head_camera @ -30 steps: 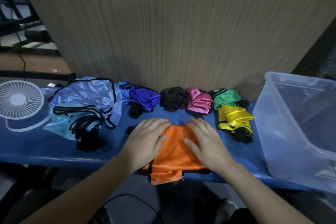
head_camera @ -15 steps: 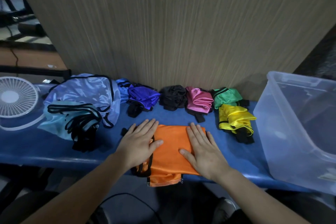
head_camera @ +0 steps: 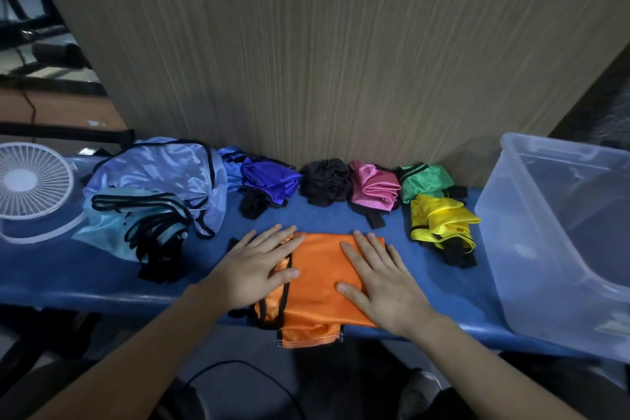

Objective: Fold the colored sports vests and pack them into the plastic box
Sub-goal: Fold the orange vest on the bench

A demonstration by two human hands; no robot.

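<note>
Your desk [head_camera: 102,283] runs along the wall, with the box [head_camera: 559,249] standing open at its right end, nothing visible inside it. At the left lies a loose pale-blue pile [head_camera: 153,187]; bundles in purple [head_camera: 269,181], black [head_camera: 325,182], pink [head_camera: 373,189], green [head_camera: 426,181] and yellow [head_camera: 439,220] sit along the back. The orange vest [head_camera: 317,286] lies at the near edge, its hem hanging over. Your left hand [head_camera: 255,269] presses flat on its left side, fingers straight, gripping nothing; your right hand [head_camera: 381,280] presses flat on its right side likewise. The cloth looks thin, light, limp and slick, so folds will likely slide open. Pinch it at the black-trimmed edges or corners, and carry it clamped flat.
</note>
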